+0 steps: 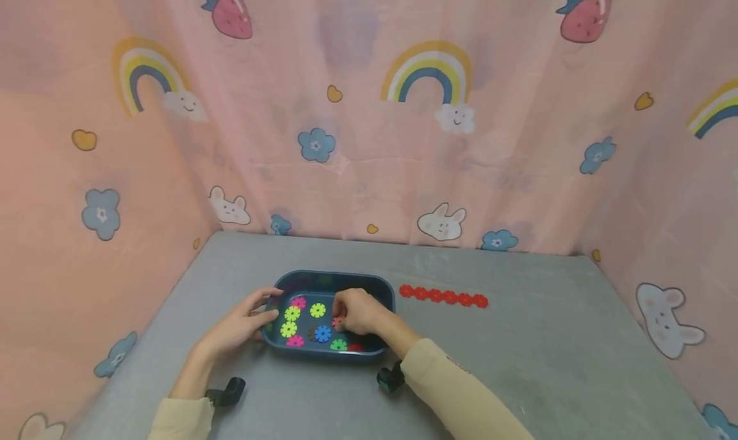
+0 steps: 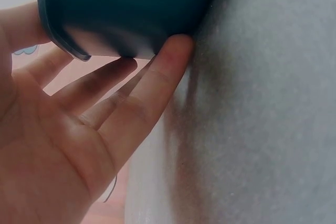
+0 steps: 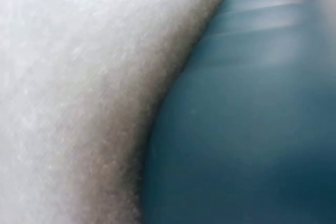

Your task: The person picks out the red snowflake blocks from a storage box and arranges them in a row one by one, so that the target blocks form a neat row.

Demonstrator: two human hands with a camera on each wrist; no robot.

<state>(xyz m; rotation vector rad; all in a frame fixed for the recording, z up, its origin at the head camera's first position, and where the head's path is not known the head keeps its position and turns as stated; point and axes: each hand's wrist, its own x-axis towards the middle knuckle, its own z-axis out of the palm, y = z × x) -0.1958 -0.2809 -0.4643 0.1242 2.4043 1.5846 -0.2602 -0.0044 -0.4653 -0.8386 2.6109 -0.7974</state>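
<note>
A dark blue tray (image 1: 323, 355) holds loose notched plastic discs: a yellow disc (image 1: 318, 310), a blue disc (image 1: 323, 334), a green disc (image 1: 338, 344), a pink disc (image 1: 295, 341) and others. My left hand (image 1: 245, 318) grips the tray's left end, with fingers (image 2: 152, 93) against its outer wall in the left wrist view. Inside the tray's right half, my right hand (image 1: 359, 312) has curled fingers pinching a red disc (image 1: 337, 323), mostly hidden by them. The right wrist view shows only the tray's outer side (image 3: 236, 140) and the tabletop, not the hand.
Right of the tray, several red discs form a straight row (image 1: 443, 296) on the grey table (image 1: 519, 344). A pink patterned curtain (image 1: 369, 190) hangs behind the table and along both sides. Each wrist wears a small black camera, such as the left camera (image 1: 227, 393).
</note>
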